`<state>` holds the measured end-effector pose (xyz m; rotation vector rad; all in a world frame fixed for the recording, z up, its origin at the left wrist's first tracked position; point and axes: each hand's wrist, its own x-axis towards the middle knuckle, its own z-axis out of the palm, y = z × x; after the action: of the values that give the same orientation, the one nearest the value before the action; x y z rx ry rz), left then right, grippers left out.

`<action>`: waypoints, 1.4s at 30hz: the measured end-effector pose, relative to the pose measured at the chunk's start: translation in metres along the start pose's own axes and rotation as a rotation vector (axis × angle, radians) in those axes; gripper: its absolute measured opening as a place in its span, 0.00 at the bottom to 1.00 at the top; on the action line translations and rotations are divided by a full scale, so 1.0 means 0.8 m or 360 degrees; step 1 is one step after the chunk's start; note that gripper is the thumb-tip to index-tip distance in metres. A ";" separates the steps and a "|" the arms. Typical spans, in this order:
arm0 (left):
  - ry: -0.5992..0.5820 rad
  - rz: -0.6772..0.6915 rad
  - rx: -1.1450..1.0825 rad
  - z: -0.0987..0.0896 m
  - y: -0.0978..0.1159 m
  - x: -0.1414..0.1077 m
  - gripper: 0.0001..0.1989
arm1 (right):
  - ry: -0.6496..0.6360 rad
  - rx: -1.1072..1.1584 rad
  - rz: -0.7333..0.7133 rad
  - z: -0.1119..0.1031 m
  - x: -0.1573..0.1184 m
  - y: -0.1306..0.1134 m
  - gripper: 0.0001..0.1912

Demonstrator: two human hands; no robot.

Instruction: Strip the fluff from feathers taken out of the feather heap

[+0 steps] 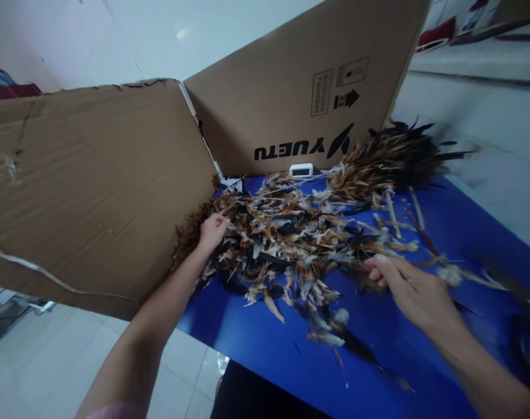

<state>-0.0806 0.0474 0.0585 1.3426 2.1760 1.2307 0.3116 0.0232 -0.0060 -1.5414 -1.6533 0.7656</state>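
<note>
Brown, black and white feathers (286,233) lie in a loose, spread-out pile on a blue table (256,337). My left hand (213,231) is at the pile's left side, fingers pinched together among the feathers; what is between the fingertips is too small to name. Over the right edge of the pile is my right hand (406,285), its fingers closed on the end of a brownish feather, partly blurred. A large bundle of long brown and black feathers (391,157) rests at the back right of the table.
Cardboard panels, one at the left (94,186) and a printed one behind (265,99), wall in the table. A small white device (301,170) stands at the back panel's foot. Loose quills (393,214) lie right of the pile. A dark round object (529,349) is at the right edge.
</note>
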 end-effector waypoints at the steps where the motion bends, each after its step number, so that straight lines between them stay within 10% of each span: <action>1: -0.0062 0.0046 0.0052 0.001 -0.003 -0.010 0.11 | -0.0008 -0.0028 -0.0004 0.001 -0.001 0.001 0.25; 6: -0.0394 0.0590 0.0812 0.012 -0.010 -0.041 0.09 | -0.0010 -0.0191 -0.0026 0.003 -0.003 0.001 0.24; 16: -0.0236 0.0701 0.0617 -0.005 -0.004 -0.029 0.09 | -0.0009 -0.0306 -0.0138 -0.003 -0.004 -0.013 0.20; 28: -0.1095 0.2326 0.1006 0.061 0.032 -0.217 0.26 | -0.0047 -0.0333 -0.0415 0.016 -0.006 -0.006 0.19; 35: -0.0985 0.2364 0.1172 0.102 0.022 -0.157 0.24 | -0.0007 -0.0347 -0.0492 0.013 -0.004 -0.004 0.16; 42: -0.0783 0.2142 0.1265 0.115 0.023 -0.076 0.22 | 0.0516 -0.0292 -0.0508 -0.010 0.000 -0.015 0.15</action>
<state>0.0194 0.0462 0.0088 3.2184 1.2410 0.0431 0.3115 0.0219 0.0085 -1.3876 -1.6973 0.1880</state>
